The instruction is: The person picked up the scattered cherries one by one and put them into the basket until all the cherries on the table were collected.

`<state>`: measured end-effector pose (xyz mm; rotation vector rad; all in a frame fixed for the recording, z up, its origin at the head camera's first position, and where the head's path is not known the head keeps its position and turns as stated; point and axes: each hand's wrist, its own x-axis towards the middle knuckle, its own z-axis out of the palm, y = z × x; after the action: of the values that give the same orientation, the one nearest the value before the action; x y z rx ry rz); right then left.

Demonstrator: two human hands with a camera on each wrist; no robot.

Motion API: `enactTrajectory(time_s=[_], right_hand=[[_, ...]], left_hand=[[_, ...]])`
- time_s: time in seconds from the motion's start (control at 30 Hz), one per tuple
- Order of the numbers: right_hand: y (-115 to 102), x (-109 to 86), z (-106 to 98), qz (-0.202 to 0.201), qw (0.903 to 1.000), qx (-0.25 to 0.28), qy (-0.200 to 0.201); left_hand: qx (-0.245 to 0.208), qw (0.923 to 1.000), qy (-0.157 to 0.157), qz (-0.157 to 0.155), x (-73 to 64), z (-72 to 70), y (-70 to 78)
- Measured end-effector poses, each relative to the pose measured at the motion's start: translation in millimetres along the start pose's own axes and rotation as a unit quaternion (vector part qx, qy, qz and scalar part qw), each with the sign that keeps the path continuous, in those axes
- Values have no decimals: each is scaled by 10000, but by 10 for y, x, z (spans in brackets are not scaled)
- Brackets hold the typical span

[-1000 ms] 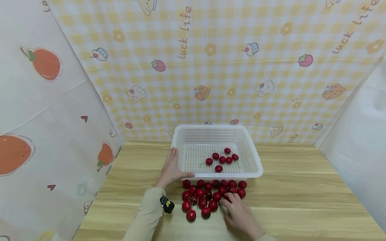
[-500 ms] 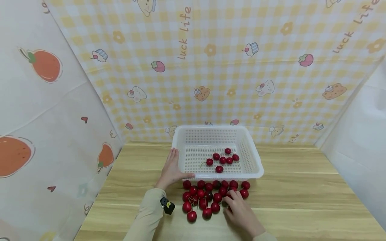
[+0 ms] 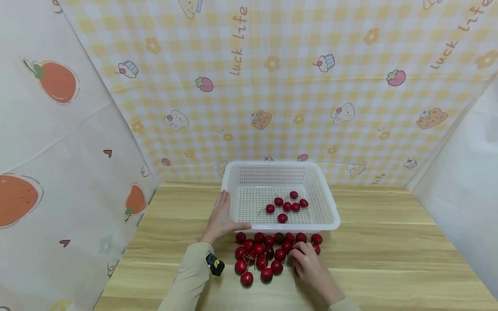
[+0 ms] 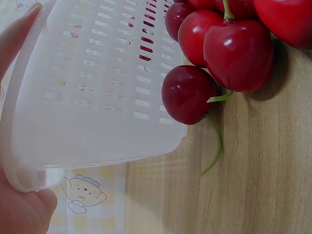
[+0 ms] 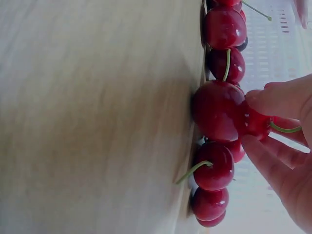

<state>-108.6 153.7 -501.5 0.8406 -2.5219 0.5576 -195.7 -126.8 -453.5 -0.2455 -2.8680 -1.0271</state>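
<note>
My left hand holds the near left corner of a white plastic basket, thumb along the front rim and fingers at the left side. In the left wrist view the basket's slotted wall stands between thumb and fingers. My right hand is at the right side of a group of red cherries on the table, in front of the basket. Between its thumb and fingers it pinches a cherry with a green stem, right behind a larger-looking cherry. In the head view that hand covers the pinched cherry.
Several cherries lie inside the basket, toward its right half. Loose cherries, some with stems, crowd the wooden table close to the basket's front. A yellow checked cloth hangs behind the basket.
My right hand has shifted slightly right and its fingers have drawn in among the cherries. Cherries beside it have rolled a little to the right. The left hand and basket stay put.
</note>
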Motion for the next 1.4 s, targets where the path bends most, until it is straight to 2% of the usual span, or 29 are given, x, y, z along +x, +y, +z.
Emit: enactTrajectory(time_s=[0.17, 0.37, 0.5, 0.6, 0.7, 0.8, 0.9, 1.0, 1.1, 1.2, 1.33, 1.4], right_hand=[[-19, 40, -72, -404, 9991, 24, 112], [-126, 208, -329, -1203, 9895, 733, 312], [-152, 509, -615, -1757, 9770, 1072, 553], [-65, 815, -824, -2121, 9686, 1084, 715], [83, 1142, -988, -2222, 9669, 1146, 510], [242, 1484, -1066, -1996, 9732, 1135, -89], [385, 1831, -1064, -1416, 9811, 978, -884], [515, 2151, -971, -808, 9783, 913, -1674], [633, 2378, -806, -163, 9655, 922, -2428], [730, 2498, -597, 417, 9489, 809, -3021], [805, 2526, -342, 1223, 9268, 678, -3487], [816, 2501, -251, 1526, 9184, 702, -3582]], left_hand=[[54, 10000, -54, -44, 11, -8, -1], [-39, 10000, -70, -17, 5, -32, 21], [-2, 9999, -80, -60, 1, -44, 36], [-76, 10000, -24, -35, -1, -57, 45], [-137, 9999, -1, -15, -6, -68, 57], [-120, 9999, -12, -5, -10, -69, 60], [-131, 9999, -11, -14, -8, -62, 58], [-159, 9999, 23, -13, -6, -58, 46], [-178, 9998, 15, -25, -5, -50, 36], [-178, 9998, -2, -31, -3, -35, 27], [-123, 9999, 16, -20, 7, -19, 12], [-99, 9999, 30, -9, 9, -19, 8]])
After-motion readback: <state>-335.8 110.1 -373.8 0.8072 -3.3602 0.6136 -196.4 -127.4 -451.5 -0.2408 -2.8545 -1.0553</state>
